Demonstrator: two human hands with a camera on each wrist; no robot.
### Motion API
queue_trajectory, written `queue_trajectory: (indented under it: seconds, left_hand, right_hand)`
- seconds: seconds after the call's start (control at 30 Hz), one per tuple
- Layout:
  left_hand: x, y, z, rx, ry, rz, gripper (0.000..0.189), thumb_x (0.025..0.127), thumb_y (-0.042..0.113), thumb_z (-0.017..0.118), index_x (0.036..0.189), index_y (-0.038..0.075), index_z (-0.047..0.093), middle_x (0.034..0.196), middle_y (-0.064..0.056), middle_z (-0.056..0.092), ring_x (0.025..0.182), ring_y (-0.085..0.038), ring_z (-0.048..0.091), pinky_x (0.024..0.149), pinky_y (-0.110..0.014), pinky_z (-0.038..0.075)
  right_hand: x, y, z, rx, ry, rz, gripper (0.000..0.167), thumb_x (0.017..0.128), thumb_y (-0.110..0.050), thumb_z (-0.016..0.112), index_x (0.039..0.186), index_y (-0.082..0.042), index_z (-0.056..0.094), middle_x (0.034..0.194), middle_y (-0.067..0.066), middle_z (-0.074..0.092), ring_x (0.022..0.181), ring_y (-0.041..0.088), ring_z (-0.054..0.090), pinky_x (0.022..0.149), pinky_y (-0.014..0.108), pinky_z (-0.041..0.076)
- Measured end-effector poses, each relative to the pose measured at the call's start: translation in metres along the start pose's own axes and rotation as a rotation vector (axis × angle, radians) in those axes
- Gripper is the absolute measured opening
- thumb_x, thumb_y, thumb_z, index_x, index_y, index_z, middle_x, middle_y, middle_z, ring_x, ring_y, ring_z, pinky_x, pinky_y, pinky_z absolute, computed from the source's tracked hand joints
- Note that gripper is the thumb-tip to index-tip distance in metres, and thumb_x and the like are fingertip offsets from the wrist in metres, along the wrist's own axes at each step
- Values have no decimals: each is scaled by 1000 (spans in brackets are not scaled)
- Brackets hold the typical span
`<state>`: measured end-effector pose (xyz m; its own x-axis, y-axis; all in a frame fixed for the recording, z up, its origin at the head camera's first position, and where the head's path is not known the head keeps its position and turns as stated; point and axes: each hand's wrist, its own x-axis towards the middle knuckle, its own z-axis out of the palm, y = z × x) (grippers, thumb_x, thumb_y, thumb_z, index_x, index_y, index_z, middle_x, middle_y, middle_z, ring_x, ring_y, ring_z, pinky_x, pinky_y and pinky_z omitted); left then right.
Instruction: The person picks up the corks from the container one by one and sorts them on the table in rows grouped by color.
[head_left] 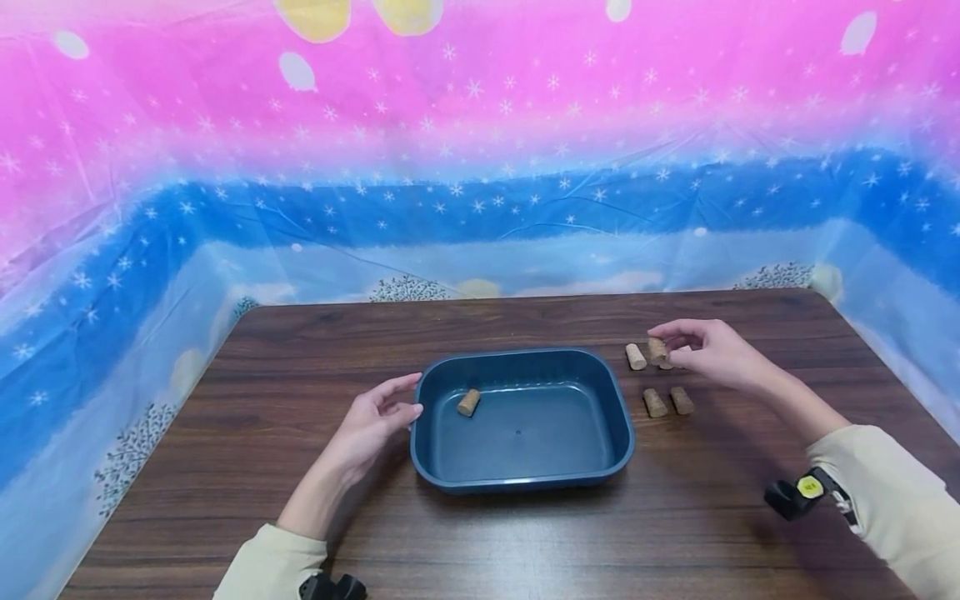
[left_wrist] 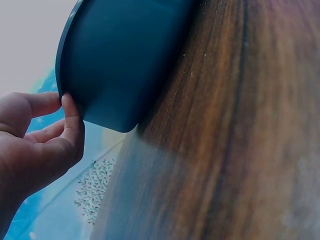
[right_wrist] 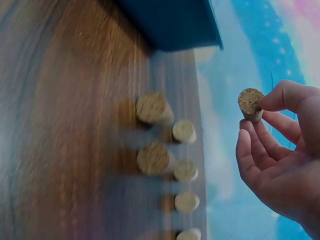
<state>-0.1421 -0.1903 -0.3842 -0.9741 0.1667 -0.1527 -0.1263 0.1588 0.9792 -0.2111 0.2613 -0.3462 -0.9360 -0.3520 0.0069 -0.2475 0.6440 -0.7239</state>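
A dark blue plastic basin [head_left: 517,483] stands on the table, with one cork [head_left: 468,403] lying inside near its left end. At that end, my left hand [head_left: 369,429] pinches the rim between thumb and finger, as the left wrist view shows. My right hand [head_left: 716,357] is beyond the basin's right side and holds a cork [right_wrist: 250,104] in its fingertips, raised above the table. Beneath and around that hand are several more corks, including a pale cork [head_left: 636,357] and two brown corks [head_left: 655,403] nearer me. The hand partly hides others in the head view.
The dark wood-grain table [head_left: 525,546] extends around the basin on all sides. Behind it hangs a pink and blue snowflake-patterned cloth [head_left: 480,200], which also runs along the left and right sides. Each wrist carries a black camera [head_left: 787,500].
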Motion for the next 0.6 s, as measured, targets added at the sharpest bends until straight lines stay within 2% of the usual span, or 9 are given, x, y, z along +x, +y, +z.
queue_trajectory:
  seconds: [0.27,0.5,0.6]
  left_hand:
    - [1,0,0,1,2,3,49,97,6,57,143,1,42,127,-24,55,99,-24,62,91,-34,47]
    - [2,-2,0,1,1,0,49,96,6,58,143,2,43,126,-23,56,98,-24,62,90,-33,48]
    - [2,-3,0,-2,-1,2,49,96,6,58,143,1,43,125,-23,56,97,-23,62,88,-32,49]
  right_hand:
    - [-11,26,-8,-31,1,12,37,88,-3,58,124,7,59,102,13,66,87,10,58,67,26,49]
    - [-22,49,-9,-17,2,28,38,88,0,60,124,12,57,111,22,64,87,3,57,68,25,51]
    - [-26,57,-9,-1,-3,36,38,88,0,61,124,12,57,107,20,64,85,2,57,68,25,51]
